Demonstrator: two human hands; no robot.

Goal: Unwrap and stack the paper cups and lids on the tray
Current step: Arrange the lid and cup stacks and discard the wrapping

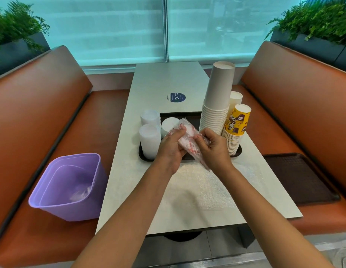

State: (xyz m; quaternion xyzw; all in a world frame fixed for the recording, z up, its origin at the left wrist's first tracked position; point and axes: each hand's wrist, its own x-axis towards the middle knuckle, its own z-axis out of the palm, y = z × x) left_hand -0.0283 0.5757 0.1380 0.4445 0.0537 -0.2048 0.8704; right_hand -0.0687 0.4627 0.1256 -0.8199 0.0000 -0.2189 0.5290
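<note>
Head view looks down a pale grey surface (168, 82) set between two orange booth seats, with blinds across the window behind and potted ferns at both corners. Both hands hold a clear wrapper with red print (189, 140) over the dark tray (238, 151); left hand (171, 146) and right hand (212, 147) have fingers curled round it. Cup stacks (216, 105) and lid stacks (149, 140) stand on the tray. A purple bin (69, 186) sits on the left seat.

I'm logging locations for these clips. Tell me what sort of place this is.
Probably a cafe or fast-food booth: orange padded bench seats face each other across a narrow table by a window, and a serving tray carries stacks of paper cups and lids.
</note>
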